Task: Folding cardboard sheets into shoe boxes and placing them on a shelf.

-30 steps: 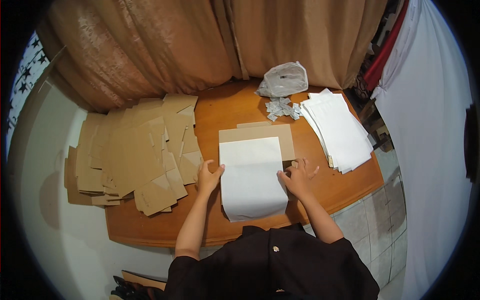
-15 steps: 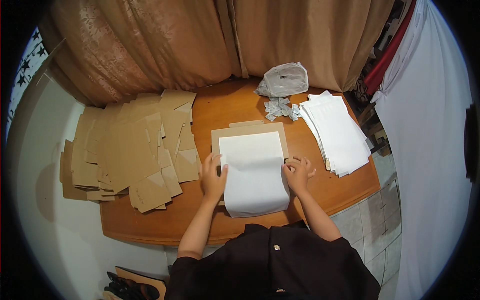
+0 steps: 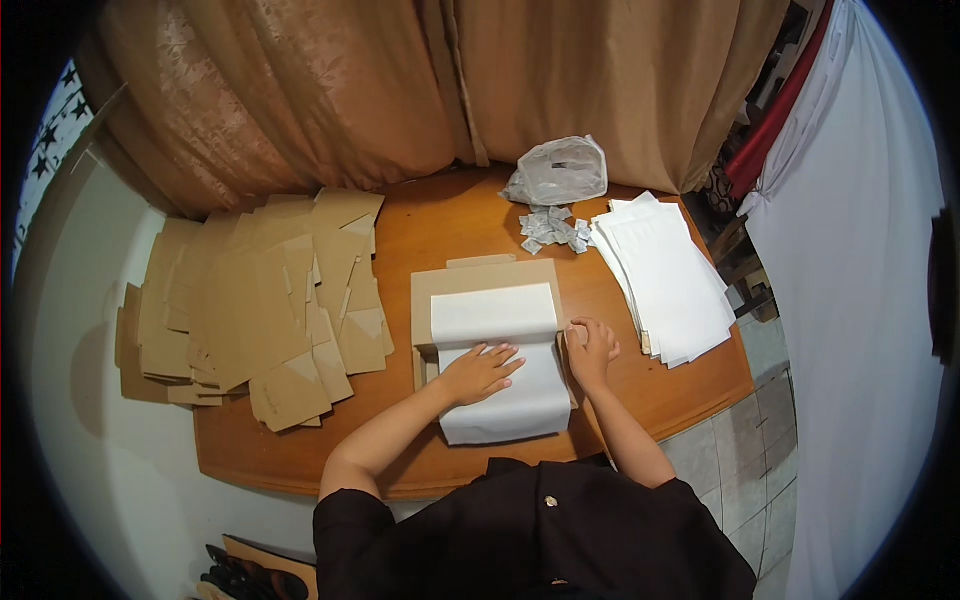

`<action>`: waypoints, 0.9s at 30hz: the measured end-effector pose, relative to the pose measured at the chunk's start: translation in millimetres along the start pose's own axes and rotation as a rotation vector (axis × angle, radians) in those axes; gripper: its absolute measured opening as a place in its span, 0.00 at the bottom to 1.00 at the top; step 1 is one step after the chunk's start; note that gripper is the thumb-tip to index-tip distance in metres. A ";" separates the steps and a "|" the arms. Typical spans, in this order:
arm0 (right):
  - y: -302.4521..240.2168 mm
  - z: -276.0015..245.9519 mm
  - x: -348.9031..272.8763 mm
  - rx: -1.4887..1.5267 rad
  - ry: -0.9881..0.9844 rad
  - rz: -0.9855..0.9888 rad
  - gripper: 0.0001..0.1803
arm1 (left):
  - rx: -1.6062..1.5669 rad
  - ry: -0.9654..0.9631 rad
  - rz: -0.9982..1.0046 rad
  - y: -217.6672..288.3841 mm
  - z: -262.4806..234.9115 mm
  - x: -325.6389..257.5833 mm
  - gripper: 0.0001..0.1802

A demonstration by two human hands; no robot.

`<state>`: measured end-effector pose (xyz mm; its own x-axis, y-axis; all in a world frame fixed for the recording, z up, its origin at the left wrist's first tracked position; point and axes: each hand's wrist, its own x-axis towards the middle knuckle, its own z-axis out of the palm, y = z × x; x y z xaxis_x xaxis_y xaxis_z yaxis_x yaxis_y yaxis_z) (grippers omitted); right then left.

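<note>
A sheet of white paper [image 3: 505,410] lies over an opened brown cardboard box [image 3: 425,285] in front of me. It dips in a crease across its middle, and its near end hangs past the box toward my body. My left hand [image 3: 482,374] rests flat on the paper just below the crease, fingers spread. At the box's right side, my right hand [image 3: 592,350] is curled closed beside the paper's edge. Its fingertips are partly hidden, so I cannot make out what they hold, if anything.
Flattened cardboard boxes [image 3: 240,310] are heaped on the left of the wooden table [image 3: 400,225]. A stack of white paper [image 3: 670,280] lies on the right. Small grey-white packets [image 3: 548,230] lie before a clear plastic bag [image 3: 562,170]. Brown curtains [image 3: 300,90] hang behind.
My left hand has moved from the paper's left edge onto its middle, pressing it down into a crease. My right hand has curled up at the right edge. The view has shifted slightly.
</note>
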<state>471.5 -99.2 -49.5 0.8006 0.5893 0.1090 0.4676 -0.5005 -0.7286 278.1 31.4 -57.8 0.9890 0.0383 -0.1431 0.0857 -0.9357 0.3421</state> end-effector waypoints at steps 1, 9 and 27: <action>5.4 -2.6 3.9 0.017 0.009 0.016 0.11 | 0.000 -0.039 0.000 -1.8 1.8 2.1 0.28; 48.1 1.6 46.5 0.013 0.018 0.052 0.11 | 0.004 -0.140 -0.001 -26.4 43.4 13.7 0.30; 43.5 66.0 204.1 -0.622 -0.068 -0.118 0.18 | -0.461 0.108 -0.407 37.4 -41.9 -41.8 0.18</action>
<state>630.5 41.1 -103.6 0.7144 0.6916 0.1060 0.6976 -0.6925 -0.1836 245.0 9.5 -0.2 0.8705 0.4181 -0.2598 0.4779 -0.5917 0.6492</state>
